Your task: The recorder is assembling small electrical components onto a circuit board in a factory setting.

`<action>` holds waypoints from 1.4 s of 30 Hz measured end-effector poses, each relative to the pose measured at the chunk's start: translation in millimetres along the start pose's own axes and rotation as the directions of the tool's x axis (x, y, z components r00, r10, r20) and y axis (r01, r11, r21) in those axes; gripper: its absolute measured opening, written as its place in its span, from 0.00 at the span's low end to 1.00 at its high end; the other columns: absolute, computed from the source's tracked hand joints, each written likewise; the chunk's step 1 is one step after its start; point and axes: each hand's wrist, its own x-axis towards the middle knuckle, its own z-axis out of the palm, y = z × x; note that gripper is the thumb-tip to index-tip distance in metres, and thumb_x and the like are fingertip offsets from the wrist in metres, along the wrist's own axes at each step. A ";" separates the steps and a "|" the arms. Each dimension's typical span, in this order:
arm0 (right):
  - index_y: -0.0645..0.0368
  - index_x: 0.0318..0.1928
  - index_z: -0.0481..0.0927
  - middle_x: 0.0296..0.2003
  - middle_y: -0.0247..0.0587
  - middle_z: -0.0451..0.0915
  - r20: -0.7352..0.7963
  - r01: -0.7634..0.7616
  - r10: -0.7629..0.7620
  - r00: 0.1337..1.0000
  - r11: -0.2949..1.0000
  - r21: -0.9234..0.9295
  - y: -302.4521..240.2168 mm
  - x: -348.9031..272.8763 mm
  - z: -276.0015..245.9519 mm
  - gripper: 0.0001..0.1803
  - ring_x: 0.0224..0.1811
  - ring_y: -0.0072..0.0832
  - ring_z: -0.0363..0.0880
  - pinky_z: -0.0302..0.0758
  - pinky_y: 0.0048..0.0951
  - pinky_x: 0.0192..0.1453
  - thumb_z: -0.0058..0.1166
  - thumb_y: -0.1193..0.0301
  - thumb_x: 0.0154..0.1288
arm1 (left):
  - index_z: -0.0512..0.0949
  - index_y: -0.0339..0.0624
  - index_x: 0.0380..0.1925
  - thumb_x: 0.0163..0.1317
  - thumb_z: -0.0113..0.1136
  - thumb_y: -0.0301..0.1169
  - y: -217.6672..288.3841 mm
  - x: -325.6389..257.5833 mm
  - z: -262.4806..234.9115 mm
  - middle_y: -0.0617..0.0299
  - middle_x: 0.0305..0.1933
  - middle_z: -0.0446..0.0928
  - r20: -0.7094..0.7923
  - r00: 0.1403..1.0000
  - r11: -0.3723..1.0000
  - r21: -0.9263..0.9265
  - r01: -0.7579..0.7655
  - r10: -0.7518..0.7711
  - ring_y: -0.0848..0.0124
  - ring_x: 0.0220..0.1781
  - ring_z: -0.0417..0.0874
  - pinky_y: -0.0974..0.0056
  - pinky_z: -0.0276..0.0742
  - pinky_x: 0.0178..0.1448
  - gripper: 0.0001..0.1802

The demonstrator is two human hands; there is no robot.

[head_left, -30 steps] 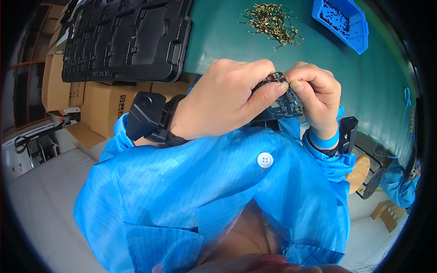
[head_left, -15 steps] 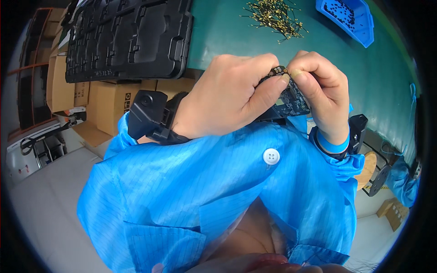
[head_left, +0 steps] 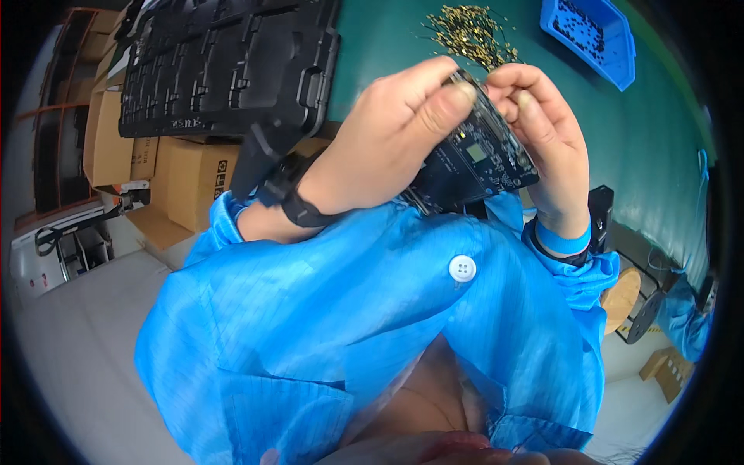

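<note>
Green matting covers the work table (head_left: 659,155), with black moulded trays (head_left: 225,62) stacked at its far left, a loose pile of gold pins (head_left: 469,31) in the middle and a blue bin (head_left: 593,35) at far right. Cardboard boxes (head_left: 167,167) sit below on the left. Near the chest, 2 hands grip a dark circuit board (head_left: 473,167): left hand (head_left: 387,143) pinching its top edge, right hand (head_left: 539,128) closed on its right side.
</note>
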 end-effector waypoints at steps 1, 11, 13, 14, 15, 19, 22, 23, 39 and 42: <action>0.63 0.48 0.68 0.40 0.38 0.74 0.058 -0.003 0.004 0.998 1.000 -0.020 0.9 1.2 -12.4 0.13 0.39 0.19 0.73 0.69 0.20 0.46 0.45 0.72 0.63 | 0.67 0.40 0.30 0.66 0.39 0.42 -3.2 3.2 1.1 0.64 0.24 0.70 -0.028 0.998 0.976 -0.210 0.048 -0.055 0.74 0.22 0.69 0.71 0.65 0.30 0.16; 0.65 0.46 0.70 0.44 0.44 0.72 0.217 0.505 -0.460 0.861 0.722 -0.473 7.0 13.4 4.0 0.17 0.48 0.31 0.71 0.67 0.30 0.52 0.51 0.78 0.54 | 0.66 0.36 0.43 0.63 0.42 0.39 -37.6 7.5 18.3 0.63 0.25 0.63 0.549 0.735 -0.324 -0.665 0.673 0.398 0.74 0.21 0.69 0.67 0.67 0.32 0.17; 0.64 0.44 0.71 0.43 0.45 0.72 0.275 0.567 -0.502 0.820 0.641 -0.518 0.1 13.8 0.0 0.16 0.46 0.33 0.72 0.68 0.30 0.50 0.52 0.78 0.53 | 0.66 0.36 0.43 0.64 0.42 0.39 -39.0 8.5 22.0 0.63 0.25 0.64 0.548 0.690 -0.351 -0.601 0.718 0.473 0.74 0.22 0.69 0.67 0.68 0.32 0.17; 0.64 0.42 0.72 0.41 0.46 0.73 0.341 0.615 -0.520 0.783 0.563 -0.552 -3.8 13.8 -3.8 0.14 0.44 0.35 0.73 0.69 0.30 0.48 0.52 0.79 0.52 | 0.65 0.36 0.43 0.64 0.42 0.38 -38.4 9.7 25.4 0.63 0.25 0.64 0.544 0.672 -0.354 -0.580 0.734 0.502 0.74 0.22 0.69 0.67 0.68 0.32 0.17; 0.64 0.40 0.74 0.39 0.47 0.74 0.397 0.655 -0.535 0.746 0.482 -0.582 -4.5 13.4 -4.9 0.13 0.42 0.36 0.74 0.70 0.31 0.45 0.52 0.79 0.52 | 0.65 0.36 0.43 0.64 0.42 0.38 -38.0 11.3 27.1 0.63 0.25 0.64 0.548 0.653 -0.358 -0.555 0.751 0.522 0.74 0.22 0.70 0.67 0.68 0.32 0.16; 0.64 0.37 0.75 0.36 0.47 0.76 0.395 0.662 -0.548 0.738 0.471 -0.583 -3.4 12.6 -4.1 0.10 0.38 0.37 0.76 0.72 0.30 0.40 0.51 0.80 0.51 | 0.65 0.36 0.44 0.64 0.41 0.38 -37.7 11.7 24.4 0.62 0.26 0.64 0.550 0.604 -0.366 -0.487 0.793 0.577 0.73 0.22 0.70 0.67 0.68 0.32 0.16; 0.64 0.36 0.75 0.34 0.47 0.76 0.412 0.704 -0.602 0.684 0.395 -0.590 -4.3 12.4 0.0 0.10 0.35 0.36 0.77 0.73 0.29 0.37 0.51 0.83 0.51 | 0.64 0.36 0.45 0.64 0.41 0.38 -39.5 11.8 22.3 0.62 0.26 0.65 0.547 0.581 -0.367 -0.457 0.810 0.603 0.73 0.23 0.71 0.67 0.68 0.32 0.16; 0.64 0.36 0.76 0.33 0.47 0.76 0.408 0.700 -0.596 0.692 0.416 -0.580 -4.2 12.5 0.6 0.10 0.34 0.36 0.77 0.73 0.28 0.36 0.51 0.84 0.50 | 0.64 0.36 0.45 0.64 0.41 0.37 -40.0 11.9 22.2 0.62 0.26 0.65 0.548 0.575 -0.366 -0.450 0.815 0.608 0.73 0.23 0.71 0.67 0.69 0.32 0.16; 0.60 0.42 0.77 0.45 0.50 0.73 0.504 0.729 -0.564 0.654 0.293 -0.618 1.1 2.9 -11.4 0.17 0.36 0.36 0.79 0.76 0.31 0.38 0.55 0.66 0.51 | 0.62 0.35 0.48 0.66 0.38 0.35 -42.8 14.2 27.2 0.60 0.28 0.67 0.526 0.499 -0.365 -0.343 0.865 0.689 0.71 0.25 0.74 0.66 0.70 0.32 0.16; 0.57 0.44 0.77 0.46 0.48 0.73 0.629 0.727 -0.445 0.638 0.079 -0.682 -9.1 1.7 -17.2 0.20 0.38 0.36 0.79 0.71 0.44 0.48 0.56 0.64 0.49 | 0.61 0.35 0.48 0.66 0.37 0.34 -43.9 14.8 30.0 0.59 0.28 0.68 0.491 0.483 -0.351 -0.341 0.872 0.725 0.70 0.26 0.75 0.65 0.71 0.32 0.16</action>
